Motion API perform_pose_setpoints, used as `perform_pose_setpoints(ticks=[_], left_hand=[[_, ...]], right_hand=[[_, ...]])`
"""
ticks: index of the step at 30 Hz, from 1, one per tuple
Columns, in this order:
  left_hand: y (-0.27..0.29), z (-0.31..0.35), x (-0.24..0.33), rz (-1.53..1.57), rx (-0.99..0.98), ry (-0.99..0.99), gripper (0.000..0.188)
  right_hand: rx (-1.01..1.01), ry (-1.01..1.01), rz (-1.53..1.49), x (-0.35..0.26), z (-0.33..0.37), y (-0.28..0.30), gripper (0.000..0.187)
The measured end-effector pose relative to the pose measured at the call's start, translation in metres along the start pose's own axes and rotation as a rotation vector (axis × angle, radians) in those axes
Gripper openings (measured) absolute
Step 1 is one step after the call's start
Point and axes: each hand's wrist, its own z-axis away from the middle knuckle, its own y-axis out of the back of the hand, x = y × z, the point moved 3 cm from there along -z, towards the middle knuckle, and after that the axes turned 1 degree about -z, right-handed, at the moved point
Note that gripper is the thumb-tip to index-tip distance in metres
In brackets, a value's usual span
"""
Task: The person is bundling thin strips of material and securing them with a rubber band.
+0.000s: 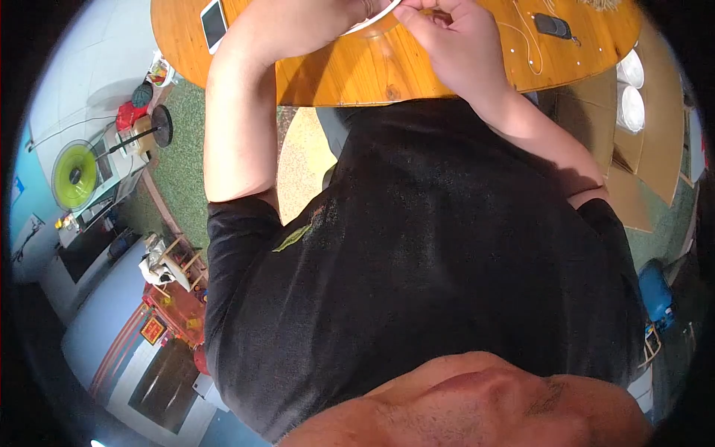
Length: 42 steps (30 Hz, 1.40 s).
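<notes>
At the top edge, both my hands meet over the round wooden table (357, 83). A white curved band (370, 21), cut off by the frame, runs between them. My left hand (320, 24) lies along its left side; the fingers are mostly out of the picture. Close to the band's right side, my right hand (456, 33) has its fingers curled and pinched together. Its thumb tip touches or nearly touches the band. Anything small between those fingertips is hidden. A thin pale cord (530, 46) lies loose on the table right of my right hand.
A white phone (214, 27) lies at the table's left edge. On the right rests a dark grey key fob-like object (552, 27), with small white beads nearby. White bowls (630, 108) stand on cardboard (577, 138) beyond the table. A green fan (76, 174) stands far left.
</notes>
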Motion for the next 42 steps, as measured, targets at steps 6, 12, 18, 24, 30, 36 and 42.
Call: perform_pose_setpoints(ticks=[6, 12, 18, 24, 30, 36, 42], left_hand=[[-0.007, 0.001, -0.012, 0.006, 0.125, -0.145, 0.009], [-0.009, 0.006, -0.022, 0.239, 0.183, -0.006, 0.011], [-0.017, 0.012, -0.024, 0.635, 0.249, -0.028, 0.008], [-0.026, 0.019, -0.016, 0.616, 0.309, -0.097, 0.006], [-0.037, 0.022, -0.008, 0.629, 0.388, -0.119, 0.006], [-0.043, 0.024, -0.012, 0.608, 0.368, -0.057, 0.005], [-0.04, 0.027, -0.014, 0.562, 0.401, -0.051, 0.005]], right_hand=[[-0.073, -0.031, -0.091, 0.004, -0.002, 0.001, 0.007], [-0.206, -0.057, 0.045, -0.001, -0.001, 0.01, 0.007], [-0.286, -0.065, -0.057, 0.003, -0.001, 0.016, 0.007], [-0.363, 0.235, -0.286, 0.018, -0.014, 0.008, 0.004], [-0.352, 0.303, -0.268, 0.012, -0.013, 0.006, 0.005], [-0.382, -0.008, -0.029, -0.004, 0.0, 0.017, 0.005], [-0.46, 0.058, 0.036, 0.001, 0.004, 0.031, 0.008]])
